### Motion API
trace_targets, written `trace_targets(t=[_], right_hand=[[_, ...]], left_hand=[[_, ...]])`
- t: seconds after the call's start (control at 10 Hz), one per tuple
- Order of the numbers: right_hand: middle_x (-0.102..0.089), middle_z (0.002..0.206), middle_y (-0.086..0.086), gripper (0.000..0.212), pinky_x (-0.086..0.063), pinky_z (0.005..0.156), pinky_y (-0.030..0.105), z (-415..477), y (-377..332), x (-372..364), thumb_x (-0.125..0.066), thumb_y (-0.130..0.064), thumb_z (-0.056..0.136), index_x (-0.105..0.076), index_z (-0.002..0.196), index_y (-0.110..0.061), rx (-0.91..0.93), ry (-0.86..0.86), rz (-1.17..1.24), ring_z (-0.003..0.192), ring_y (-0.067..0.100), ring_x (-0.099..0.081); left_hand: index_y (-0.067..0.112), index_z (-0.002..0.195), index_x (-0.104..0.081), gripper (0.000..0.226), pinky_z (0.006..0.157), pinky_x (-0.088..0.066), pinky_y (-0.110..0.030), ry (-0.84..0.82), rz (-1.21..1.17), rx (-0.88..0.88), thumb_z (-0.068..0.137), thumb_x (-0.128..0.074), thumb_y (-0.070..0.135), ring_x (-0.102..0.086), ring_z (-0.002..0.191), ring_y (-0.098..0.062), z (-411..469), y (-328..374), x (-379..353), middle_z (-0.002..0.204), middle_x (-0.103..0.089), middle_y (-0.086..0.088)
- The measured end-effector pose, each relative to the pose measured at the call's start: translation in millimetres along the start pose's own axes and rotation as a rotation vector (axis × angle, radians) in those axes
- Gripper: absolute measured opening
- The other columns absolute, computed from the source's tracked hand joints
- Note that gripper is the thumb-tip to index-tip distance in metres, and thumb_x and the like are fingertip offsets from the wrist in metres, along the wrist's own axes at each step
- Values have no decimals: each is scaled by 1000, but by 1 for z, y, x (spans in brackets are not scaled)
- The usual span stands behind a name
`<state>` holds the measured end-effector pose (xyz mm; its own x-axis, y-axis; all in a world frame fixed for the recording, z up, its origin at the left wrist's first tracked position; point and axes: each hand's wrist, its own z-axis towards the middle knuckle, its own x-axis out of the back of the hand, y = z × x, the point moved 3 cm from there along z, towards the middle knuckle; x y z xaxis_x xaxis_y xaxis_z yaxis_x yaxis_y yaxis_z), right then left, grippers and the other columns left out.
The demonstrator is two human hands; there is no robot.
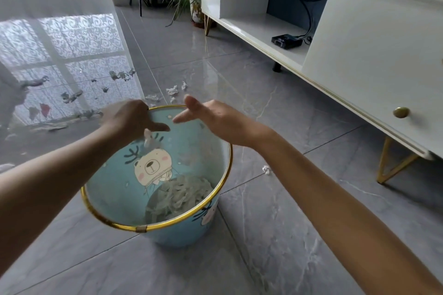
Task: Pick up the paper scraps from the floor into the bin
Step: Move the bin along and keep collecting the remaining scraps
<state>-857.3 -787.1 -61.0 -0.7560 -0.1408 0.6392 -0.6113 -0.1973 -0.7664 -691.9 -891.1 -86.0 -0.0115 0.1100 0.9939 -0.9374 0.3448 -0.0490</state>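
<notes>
2 hands spread, left hand [129,118], right hand [211,120], over 1 blue bin [182,235], 1 scrap [147,137] below

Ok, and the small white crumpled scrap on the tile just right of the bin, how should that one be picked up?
Pinch the scrap across its raised crumpled folds, coming straight down from above: it lies low on the smooth floor, clear of the bin, so no edge offers itself sideways. The right hand looks nearer.
</notes>
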Motion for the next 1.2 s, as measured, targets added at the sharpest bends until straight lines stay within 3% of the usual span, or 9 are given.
trace_targets(t=[0.1, 0.2, 0.3, 0.4, 0.6, 0.7, 0.9, 1.1, 1.2], right_hand=[[-63, 124, 3, 48, -36, 109, 32, -17, 42, 17, -27, -37, 99, -61, 120, -12, 83, 341, 279, 115, 10, -58], [-55, 134, 6, 37, -34, 109, 26, -36, 118, 9, -33, -20, 101, -50, 132, -10, -194, 528, 322, 126, 14, -49], [-21, 155, 9, 56, -17, 114, 30, -61, 201, -29, -40, -29, 98, -20, 148, -13, -692, 300, -10, 143, 22, -19], [12, 156, 16, 79, 5, 116, 39, -81, 244, -70, -38, -49, 94, 5, 149, -11, -965, 131, -264, 145, 28, 11], [19, 155, 11, 77, 13, 114, 38, -44, 244, -98, -31, -49, 96, 17, 147, -16, -776, 107, -432, 144, 25, 14], [9, 158, 4, 63, -1, 117, 38, -17, 238, -94, -33, -32, 99, 6, 148, -30, -613, 117, -370, 146, 23, -2], [-34, 149, 7, 47, -33, 107, 31, -4, 233, -95, -36, -3, 97, -37, 141, -17, -393, 184, -520, 134, 24, -37], [-55, 135, 1, 40, -51, 88, 32, -32, 255, -88, -48, -2, 90, -57, 127, -15, -183, 200, -672, 111, 22, -62], [-72, 105, 8, 22, -58, 68, 36, -52, 256, -79, -60, -5, 80, -74, 97, -10, -129, 371, -599, 85, 27, -71]], left_hand=[[11, 60, -59, 66, 44, -32, -19, 15, 12, -12, 61, -57, 77, -52, 50, -16, 3, 1, -3, 55, -55, -1], [11, 58, -59, 66, 46, -33, -20, 25, -33, -22, 60, -58, 77, -53, 52, -19, 4, -2, -4, 54, -56, -2], [11, 54, -58, 65, 48, -35, -22, 31, -52, -36, 59, -60, 76, -56, 54, -21, 6, -3, -7, 53, -57, -3], [11, 58, -60, 64, 50, -37, -24, 18, -49, -30, 60, -61, 75, -57, 58, -23, 9, -3, -10, 57, -59, -4], [15, 58, -58, 63, 50, -40, -25, 2, -53, 19, 60, -61, 78, -57, 57, -21, 18, -9, -19, 59, -59, -3], [15, 57, -57, 62, 48, -37, -25, 15, -62, 11, 60, -62, 76, -54, 54, -19, 18, -9, -19, 57, -58, -2], [11, 58, -59, 63, 49, -36, -25, 12, -33, -3, 60, -62, 74, -53, 54, -20, 10, -3, -11, 57, -57, -3], [10, 56, -59, 67, 48, -36, -24, 9, -31, -10, 58, -59, 77, -52, 52, -20, 7, -1, -7, 54, -56, -3], [10, 57, -60, 67, 51, -38, -25, 9, -38, -3, 58, -59, 77, -55, 55, -21, 6, -2, -6, 56, -57, -3]])
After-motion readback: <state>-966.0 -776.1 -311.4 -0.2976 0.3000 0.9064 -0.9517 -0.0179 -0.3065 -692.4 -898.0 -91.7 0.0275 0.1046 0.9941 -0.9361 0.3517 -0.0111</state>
